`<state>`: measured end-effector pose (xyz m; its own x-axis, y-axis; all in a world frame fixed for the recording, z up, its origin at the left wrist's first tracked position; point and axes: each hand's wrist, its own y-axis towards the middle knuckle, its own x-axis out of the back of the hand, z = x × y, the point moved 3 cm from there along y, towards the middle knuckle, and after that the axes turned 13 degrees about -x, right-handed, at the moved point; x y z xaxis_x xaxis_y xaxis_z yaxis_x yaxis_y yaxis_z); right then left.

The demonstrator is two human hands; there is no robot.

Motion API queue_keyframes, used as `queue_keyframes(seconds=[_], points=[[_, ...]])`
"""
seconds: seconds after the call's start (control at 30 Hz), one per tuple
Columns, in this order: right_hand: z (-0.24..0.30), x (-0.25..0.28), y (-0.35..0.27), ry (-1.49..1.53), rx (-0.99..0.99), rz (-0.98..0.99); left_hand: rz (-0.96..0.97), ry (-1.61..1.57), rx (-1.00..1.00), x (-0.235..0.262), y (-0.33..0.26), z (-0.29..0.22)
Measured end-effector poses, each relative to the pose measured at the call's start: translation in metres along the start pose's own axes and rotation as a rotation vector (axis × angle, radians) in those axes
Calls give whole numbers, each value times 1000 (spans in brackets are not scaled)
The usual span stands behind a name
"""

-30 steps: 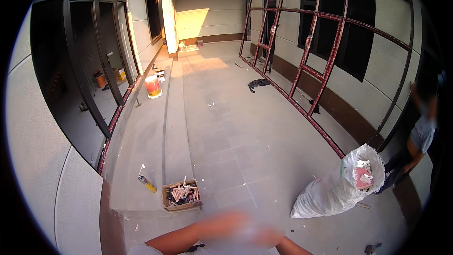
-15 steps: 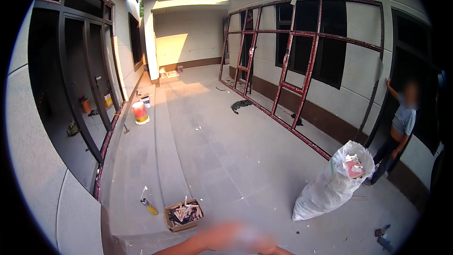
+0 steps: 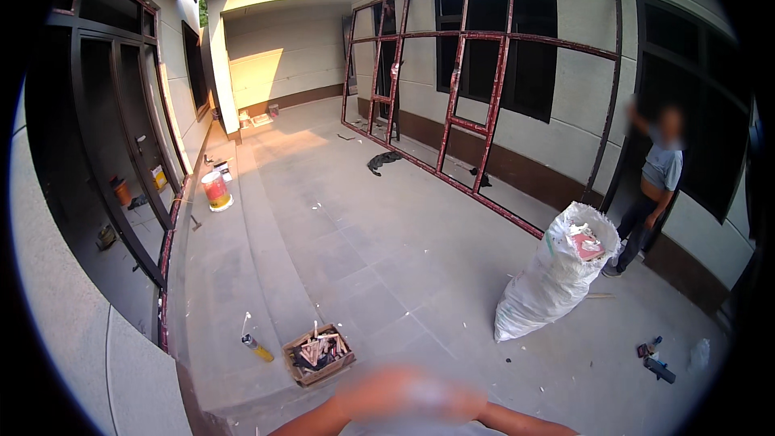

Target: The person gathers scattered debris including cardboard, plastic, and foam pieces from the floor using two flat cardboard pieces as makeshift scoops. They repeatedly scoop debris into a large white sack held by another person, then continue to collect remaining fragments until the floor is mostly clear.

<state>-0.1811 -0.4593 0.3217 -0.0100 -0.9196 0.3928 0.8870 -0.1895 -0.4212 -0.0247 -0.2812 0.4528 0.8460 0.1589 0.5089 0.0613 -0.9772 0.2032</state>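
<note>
At the bottom centre of the frame my two forearms meet in a blur; the left hand (image 3: pixel 379 396) and right hand (image 3: pixel 452 400) are smeared together, and I cannot tell whether the fingers are spread, curled or holding anything. Nearest to them, just above and to the left, sits a small open brown cardboard box (image 3: pixel 318 354) on the edge of the grey tiled step (image 3: pixel 234 291), filled with short wooden offcuts. Just left of it lies a yellow sealant tube (image 3: pixel 258 347). I judge the box could tip off the step edge if knocked. At right centre stands a tall white woven sack (image 3: pixel 541 291), open-mouthed, with pink and white scraps inside. Behind it another person (image 3: pixel 654 194) stands by the dark red metal window frame (image 3: pixel 484 113). An orange-and-white bucket (image 3: pixel 215 190) sits at the upper left.
</note>
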Motion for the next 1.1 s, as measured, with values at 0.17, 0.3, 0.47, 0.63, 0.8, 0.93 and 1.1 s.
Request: queue_keyframes(seconds=[0.17, 0.3, 0.47, 0.63, 0.8, 0.93, 1.1], points=[[-9, 23, -37, 25, 7, -102, -72, 247, -99, -21, 20, -19], [-46, 49, -72, 58, -30, -239, -337, 177, -105, -41, 53, -30], [-79, 97, -138, 138, -102, -460, -456, 146, -63, -86, 80, -5], [-64, 177, -207, 217, 113, -634, -280, 241, 158, -161, 69, 55], [7, 245, -267, 67, 487, -774, -177, 304, 396, -228, 4, 147], [97, 257, -308, -171, 801, -772, -155, 241, 535, -249, -82, 252], [169, 239, -319, -329, 1165, -646, -220, 25, 1132, -234, -229, 351]])
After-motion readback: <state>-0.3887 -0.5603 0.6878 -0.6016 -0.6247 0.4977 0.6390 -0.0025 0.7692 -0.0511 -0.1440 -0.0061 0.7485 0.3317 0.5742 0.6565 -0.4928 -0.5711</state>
